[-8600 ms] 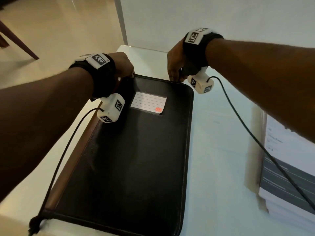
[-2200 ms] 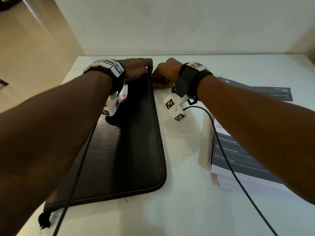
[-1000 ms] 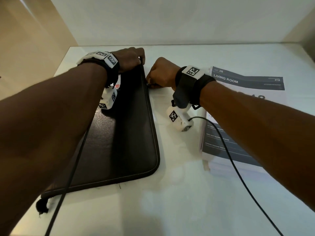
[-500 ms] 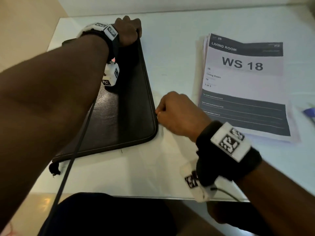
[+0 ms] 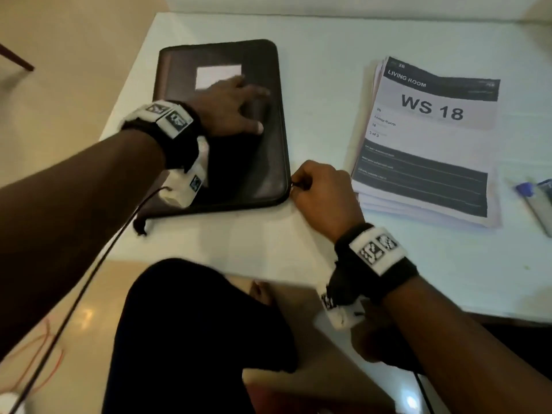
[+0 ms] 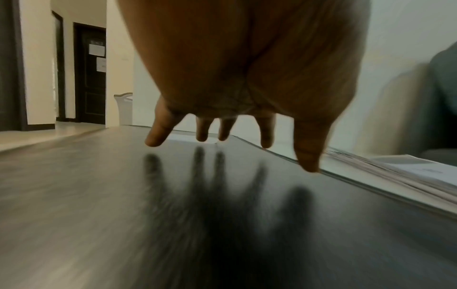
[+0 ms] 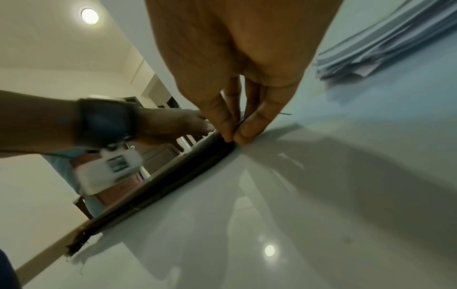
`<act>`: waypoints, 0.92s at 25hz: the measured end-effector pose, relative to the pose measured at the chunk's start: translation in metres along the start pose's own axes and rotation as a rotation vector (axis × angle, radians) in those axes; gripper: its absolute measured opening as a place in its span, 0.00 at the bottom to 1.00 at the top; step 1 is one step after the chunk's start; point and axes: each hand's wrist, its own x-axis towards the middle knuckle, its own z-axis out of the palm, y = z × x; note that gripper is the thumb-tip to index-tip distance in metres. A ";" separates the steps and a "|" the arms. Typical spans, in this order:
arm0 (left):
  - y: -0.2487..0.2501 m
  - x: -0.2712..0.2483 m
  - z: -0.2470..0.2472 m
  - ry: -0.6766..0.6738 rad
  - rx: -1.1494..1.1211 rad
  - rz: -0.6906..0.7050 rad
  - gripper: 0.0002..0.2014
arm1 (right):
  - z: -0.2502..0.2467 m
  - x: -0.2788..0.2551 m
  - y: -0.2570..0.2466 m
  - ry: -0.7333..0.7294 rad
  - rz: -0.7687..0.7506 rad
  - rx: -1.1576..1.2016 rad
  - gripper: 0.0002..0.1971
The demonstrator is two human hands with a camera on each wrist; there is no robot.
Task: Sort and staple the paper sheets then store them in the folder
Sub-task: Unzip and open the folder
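At the worktop's near edge, the zip pull at the folder's near right corner is pinched by the right hand. Farther in, the folder cover is pressed by the left hand, fingers spread flat. The paper stack lies rightward.

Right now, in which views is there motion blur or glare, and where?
Left wrist view: the folder surface streaks with blur under the left hand. Right wrist view: lamp glare on the table. Head view: mostly sharp; the left hand's fingers smear slightly.

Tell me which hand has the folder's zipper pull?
The right hand, pinching the pull at the folder's near right corner. The left hand lies flat, fingers spread, on the cover.
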 end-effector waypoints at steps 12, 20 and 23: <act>-0.010 -0.125 0.063 -0.063 0.109 0.014 0.46 | 0.022 -0.024 0.005 0.189 0.079 0.236 0.06; -0.002 -0.129 0.049 -0.128 0.044 -0.030 0.44 | 0.065 -0.042 -0.024 0.122 -0.081 0.190 0.07; -0.027 -0.145 0.028 0.043 -0.215 -0.201 0.38 | 0.076 -0.041 -0.041 0.031 -0.191 0.078 0.08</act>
